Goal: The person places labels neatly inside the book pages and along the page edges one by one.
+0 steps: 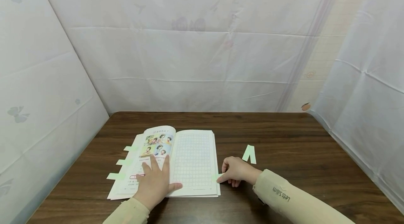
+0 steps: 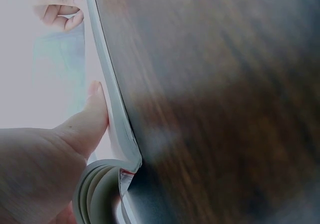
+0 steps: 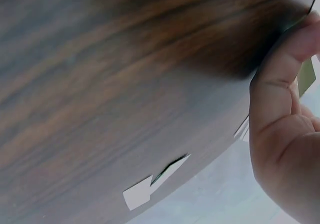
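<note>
An open workbook [image 1: 194,154] lies on the table, with a picture page on the left and a grid page on the right. My left hand [image 1: 153,183] rests on its left page with the fingers spread, the thumb reaching over onto the grid page. At the right edge of that page, my right hand [image 1: 235,171] pinches a pale green sticky tab [image 1: 219,176] between thumb and finger. Part of the tab is hidden by the hand. In the left wrist view, the left thumb [image 2: 90,119] lies along the lower page edge.
Several green tabs [image 1: 115,176] stick out from the workbook's left side. Two loose green strips [image 1: 249,154] lie in a V shape on the dark wooden table [image 1: 284,136], beyond the right hand. Pale cloth [image 1: 202,59] hangs behind and at both sides.
</note>
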`<state>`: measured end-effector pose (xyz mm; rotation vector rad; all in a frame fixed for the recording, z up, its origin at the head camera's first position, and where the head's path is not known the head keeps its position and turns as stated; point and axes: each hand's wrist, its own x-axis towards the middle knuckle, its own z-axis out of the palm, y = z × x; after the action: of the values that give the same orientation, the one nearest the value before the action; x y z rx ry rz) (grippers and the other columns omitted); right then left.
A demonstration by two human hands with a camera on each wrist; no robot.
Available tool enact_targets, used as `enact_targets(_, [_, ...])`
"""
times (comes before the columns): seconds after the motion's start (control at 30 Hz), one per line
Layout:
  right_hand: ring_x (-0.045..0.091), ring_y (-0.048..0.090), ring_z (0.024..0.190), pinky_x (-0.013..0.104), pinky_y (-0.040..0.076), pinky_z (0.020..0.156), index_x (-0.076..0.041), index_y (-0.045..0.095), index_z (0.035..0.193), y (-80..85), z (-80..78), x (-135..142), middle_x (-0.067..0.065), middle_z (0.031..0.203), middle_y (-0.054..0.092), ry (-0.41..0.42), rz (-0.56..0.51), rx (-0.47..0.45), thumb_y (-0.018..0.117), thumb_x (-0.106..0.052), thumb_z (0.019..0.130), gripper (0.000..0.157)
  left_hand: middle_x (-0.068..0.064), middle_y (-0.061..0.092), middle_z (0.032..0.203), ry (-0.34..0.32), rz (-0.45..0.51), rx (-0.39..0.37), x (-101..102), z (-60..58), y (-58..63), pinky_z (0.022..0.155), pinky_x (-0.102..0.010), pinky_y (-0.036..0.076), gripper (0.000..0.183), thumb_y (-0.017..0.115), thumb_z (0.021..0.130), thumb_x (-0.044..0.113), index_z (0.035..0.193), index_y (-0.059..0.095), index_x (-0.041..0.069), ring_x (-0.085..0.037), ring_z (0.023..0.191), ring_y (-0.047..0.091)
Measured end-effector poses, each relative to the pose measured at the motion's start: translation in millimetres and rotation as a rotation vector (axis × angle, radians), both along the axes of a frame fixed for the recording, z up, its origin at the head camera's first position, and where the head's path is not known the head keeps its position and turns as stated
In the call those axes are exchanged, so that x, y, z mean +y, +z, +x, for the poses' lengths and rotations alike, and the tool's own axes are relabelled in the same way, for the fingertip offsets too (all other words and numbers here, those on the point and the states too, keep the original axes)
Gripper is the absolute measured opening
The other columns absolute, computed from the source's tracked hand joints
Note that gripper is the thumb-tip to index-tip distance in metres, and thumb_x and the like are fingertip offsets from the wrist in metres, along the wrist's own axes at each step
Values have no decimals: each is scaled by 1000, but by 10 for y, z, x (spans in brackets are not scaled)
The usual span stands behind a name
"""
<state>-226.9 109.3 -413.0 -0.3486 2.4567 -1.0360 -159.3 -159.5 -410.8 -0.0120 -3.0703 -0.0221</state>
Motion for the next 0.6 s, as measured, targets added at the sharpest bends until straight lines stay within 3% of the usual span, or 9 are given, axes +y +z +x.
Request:
enact_targets(0.3, [13,51,41,28,50,43,-10,59,78,69,-123,122,6,57,59,-51,53,19,79,-38,82,35,-50,36,137,7,17,-20,-5,2,9,78,-78,44,103,74,71,67,143,47,0,-70,118,41])
enact_targets(0.6, [16,56,47,28,50,46,-10,61,77,109,-286,273,7,62,61,-177,76,106,74,-35,87,31,-50,37,137,0,16,-5,-3,5,17,77,-78,45,103,73,70,68,143,47,0,-70,117,42])
